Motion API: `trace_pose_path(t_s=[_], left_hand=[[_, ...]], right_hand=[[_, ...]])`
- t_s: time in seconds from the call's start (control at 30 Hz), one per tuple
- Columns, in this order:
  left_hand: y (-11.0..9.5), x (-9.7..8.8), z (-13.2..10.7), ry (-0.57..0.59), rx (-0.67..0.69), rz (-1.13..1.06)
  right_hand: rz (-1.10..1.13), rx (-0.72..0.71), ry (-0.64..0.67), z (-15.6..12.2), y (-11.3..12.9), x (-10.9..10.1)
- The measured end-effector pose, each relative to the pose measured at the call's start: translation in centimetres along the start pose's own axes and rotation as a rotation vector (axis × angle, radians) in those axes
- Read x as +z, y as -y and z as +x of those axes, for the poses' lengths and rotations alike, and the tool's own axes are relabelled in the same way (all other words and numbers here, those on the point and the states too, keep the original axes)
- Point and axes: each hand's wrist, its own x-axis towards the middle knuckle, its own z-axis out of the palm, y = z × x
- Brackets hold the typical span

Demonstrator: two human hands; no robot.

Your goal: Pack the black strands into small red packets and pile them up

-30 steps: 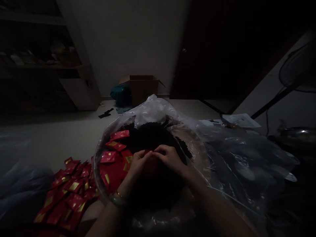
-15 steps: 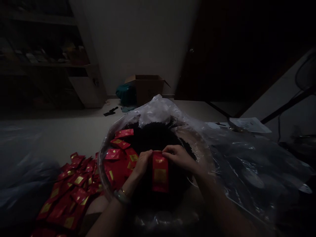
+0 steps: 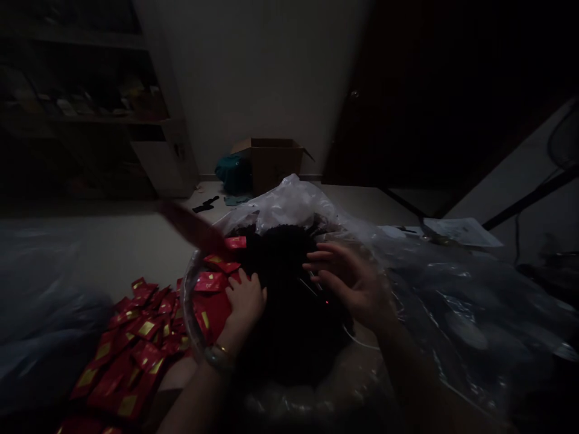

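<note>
A large plastic-lined tub (image 3: 187, 301) holds loose black material (image 3: 284, 259) and, along its left side, several red packets with gold labels (image 3: 210, 281). My left hand (image 3: 246, 295), fingers spread, is over these packets; whether it touches one is unclear. Another red packet (image 3: 192, 226), smeared by motion, is in the air beyond it, over the tub's far left rim. My right hand (image 3: 350, 283) hovers above the black material at the right with its fingers apart and nothing visible in them. Below its fingertips are thin pale lines and a tiny red light (image 3: 327, 302).
A heap of red packets (image 3: 131, 343) lies outside the tub at the left. Clear plastic sheeting (image 3: 470, 301) spreads to the right, with papers (image 3: 461, 231) behind it. An open cardboard box (image 3: 275, 163) and a teal bag (image 3: 234, 173) stand by the wall.
The red packet that both hands were holding over the black material has left them; a blurred packet now flies at the upper left. My hands have moved apart, left hand toward the packets.
</note>
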Motion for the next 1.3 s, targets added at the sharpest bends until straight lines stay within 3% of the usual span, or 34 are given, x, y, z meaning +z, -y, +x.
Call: trace_pose_path(t_s=[0.1,0.17,0.37,0.53,0.7,0.9,1.1,1.3], left_hand=[[0.8,-0.5,0.5,0.089,0.001,0.003],[1.3,-0.5,0.8,0.087,0.026,-0.004],[2.1,0.3,1.3,-0.080,0.112,-0.126],[2.5,0.6,2.1,-0.201,0.084,-0.549],[2.6,0.3,2.5,-0.124,0.062,-1.137],[1.3,0.1,1.2,0.189,0.148,-1.607],[0.5,-0.2,0.7,0.192,0.092,-1.680],[0.4,-0.3,0.6,0.169,0.124,-1.679]], right_hand=[[-0.067,0.101,-0.015,0.6,-1.0,-0.7],[-0.177,0.139,0.022,1.0,-1.7,-1.1],[-0.499,0.120,0.224,1.3,-3.3,-0.4],[-0.550,0.141,0.279,1.4,-4.3,-0.2],[-0.579,0.110,0.173,1.5,-7.1,0.0],[-0.601,-0.051,0.068,1.6,-9.8,0.7],[-0.623,-0.124,-0.036,1.5,-9.1,0.7],[-0.636,-0.116,-0.097,1.4,-9.3,0.8]])
